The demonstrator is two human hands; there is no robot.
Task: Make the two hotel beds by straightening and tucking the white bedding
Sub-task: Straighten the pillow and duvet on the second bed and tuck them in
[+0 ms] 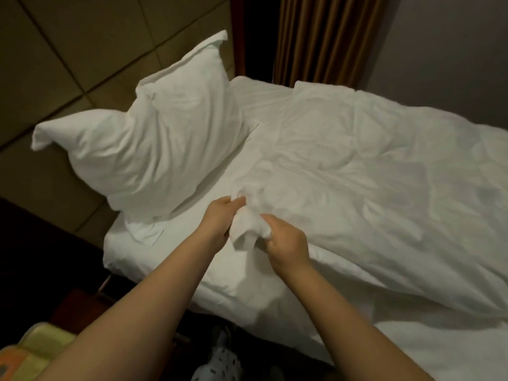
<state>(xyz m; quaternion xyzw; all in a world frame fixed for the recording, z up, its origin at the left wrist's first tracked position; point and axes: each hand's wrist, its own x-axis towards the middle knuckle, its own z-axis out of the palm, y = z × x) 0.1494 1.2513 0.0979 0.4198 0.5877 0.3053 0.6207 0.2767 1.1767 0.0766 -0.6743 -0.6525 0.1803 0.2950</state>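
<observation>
A white duvet (371, 174) lies rumpled across the bed, its near corner bunched up at the bed's near edge. My left hand (220, 215) grips that bunched corner from the left. My right hand (286, 240) grips the same bunch from the right, a little lower. A white pillow (154, 144) leans upright against the headboard, left of my hands. The white bottom sheet (192, 224) shows bare between the pillow and the duvet.
The padded tan headboard (68, 64) runs along the left. Brown curtains (327, 37) hang behind the bed's far side. A dark nightstand (79, 303) stands at the lower left, with a yellow and orange thing (30, 350) at the frame's bottom corner.
</observation>
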